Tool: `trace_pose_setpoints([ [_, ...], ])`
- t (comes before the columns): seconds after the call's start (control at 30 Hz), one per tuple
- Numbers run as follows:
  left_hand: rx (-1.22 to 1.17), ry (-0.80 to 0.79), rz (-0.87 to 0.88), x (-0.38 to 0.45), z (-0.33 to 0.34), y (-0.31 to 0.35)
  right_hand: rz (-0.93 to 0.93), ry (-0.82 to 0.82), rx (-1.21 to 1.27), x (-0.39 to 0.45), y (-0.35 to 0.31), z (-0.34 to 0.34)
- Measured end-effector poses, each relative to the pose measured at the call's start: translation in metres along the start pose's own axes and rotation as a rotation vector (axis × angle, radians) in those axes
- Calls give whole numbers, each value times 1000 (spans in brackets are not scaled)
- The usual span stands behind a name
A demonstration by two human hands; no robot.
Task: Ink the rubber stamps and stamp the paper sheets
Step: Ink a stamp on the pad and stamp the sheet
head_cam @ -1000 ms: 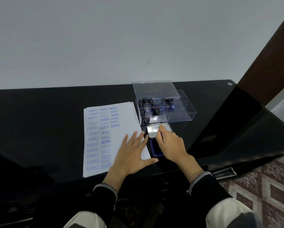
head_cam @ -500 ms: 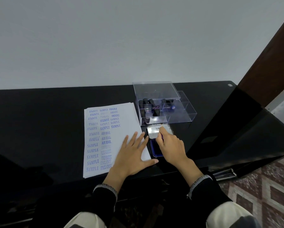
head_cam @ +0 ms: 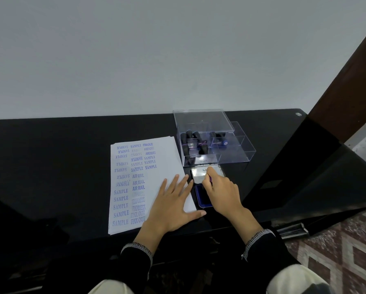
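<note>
At centre frame the right hand [head_cam: 221, 193] hangs over the open ink pad [head_cam: 202, 198], its fingers curled and seemingly pinching a small stamp [head_cam: 210, 179] of which only a purple sliver shows, so the grip cannot be told for certain. The left hand [head_cam: 171, 205] lies flat with fingers spread on the lower right corner of the paper [head_cam: 167, 158], just left of the pad. The paper's free space lies to the upper left of the right hand, its long axis running up the frame, so that hand is likely nearest for stamping.
</note>
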State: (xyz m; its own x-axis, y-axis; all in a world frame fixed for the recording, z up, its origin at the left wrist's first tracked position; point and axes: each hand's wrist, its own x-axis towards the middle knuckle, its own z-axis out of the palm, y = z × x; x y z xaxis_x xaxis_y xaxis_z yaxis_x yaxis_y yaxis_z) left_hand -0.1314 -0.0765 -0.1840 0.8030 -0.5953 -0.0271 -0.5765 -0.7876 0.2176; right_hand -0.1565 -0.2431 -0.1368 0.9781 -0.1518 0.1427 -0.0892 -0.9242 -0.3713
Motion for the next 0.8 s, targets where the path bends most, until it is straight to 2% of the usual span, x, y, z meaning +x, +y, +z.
trace_pose_setpoints([
  [0.17, -8, 6, 0, 0, 0, 0, -5, 23, 17, -6, 1, 2],
  [0.37, -55, -7, -4, 1, -3, -1, 16, -74, 30, 12, -2, -7],
  [0.43, -187, 1, -9, -1, -9, 0, 44, -126, 33, 17, -3, -12],
  [0.5, -444, 44, -36, -3, -17, -2, 88, -121, 59, 18, -3, -17],
  [0.57, -691, 146, -105, -5, -24, -7, 166, -28, 230, 17, -2, -19],
  [0.6, -757, 218, -143, -7, -27, -11, 217, 12, 396, 16, -4, -19],
  [0.7, -769, 390, -242, -13, -34, -26, 376, 22, 933, 20, -19, -14],
  [0.8, -732, 475, -337, -21, -36, -50, 462, -55, 1189, 28, -43, -4],
])
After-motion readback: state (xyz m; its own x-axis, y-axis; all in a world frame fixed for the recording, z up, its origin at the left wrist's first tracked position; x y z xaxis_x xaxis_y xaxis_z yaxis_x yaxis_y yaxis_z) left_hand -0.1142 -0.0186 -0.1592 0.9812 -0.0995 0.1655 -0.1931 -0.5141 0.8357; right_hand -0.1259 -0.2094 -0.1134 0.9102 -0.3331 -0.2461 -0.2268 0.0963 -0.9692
